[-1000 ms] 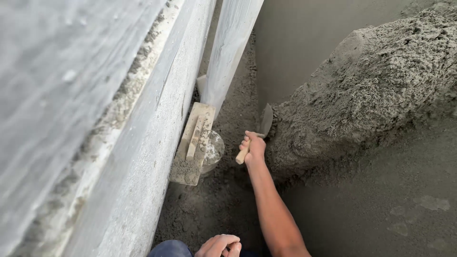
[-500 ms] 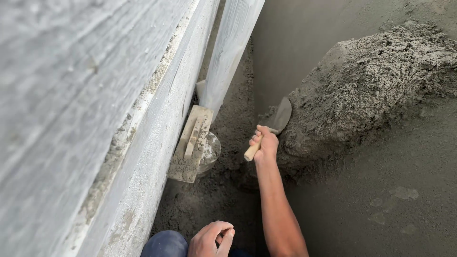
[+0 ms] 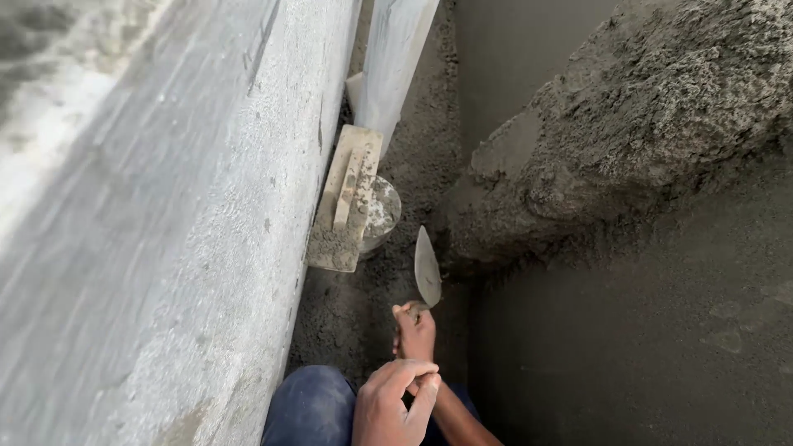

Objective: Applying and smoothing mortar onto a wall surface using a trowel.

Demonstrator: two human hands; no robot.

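Pointed steel trowel (image 3: 427, 268) with wooden handle: being gripped by right hand (image 3: 415, 332), fingers wrapped closed around the handle, blade pointing up and away, tip lying just beside the foot of the large grey mortar heap (image 3: 628, 140). Blade showing a thin smear of grey mix. Left hand (image 3: 395, 403) resting low in frame, loosely curled, fingertips touching the right forearm just behind the wrist, holding nothing visible. Rectangular wooden float (image 3: 347, 201) leaning against the rough grey plastered wall (image 3: 190, 248), handle facing out, mortar clinging to its lower end. Small round mortar-caked container (image 3: 378, 213) sitting just beside and partly behind the float. Pale upright plank (image 3: 396, 58) standing beyond both. Blue-trousered knee (image 3: 310, 405) showing at bottom edge.
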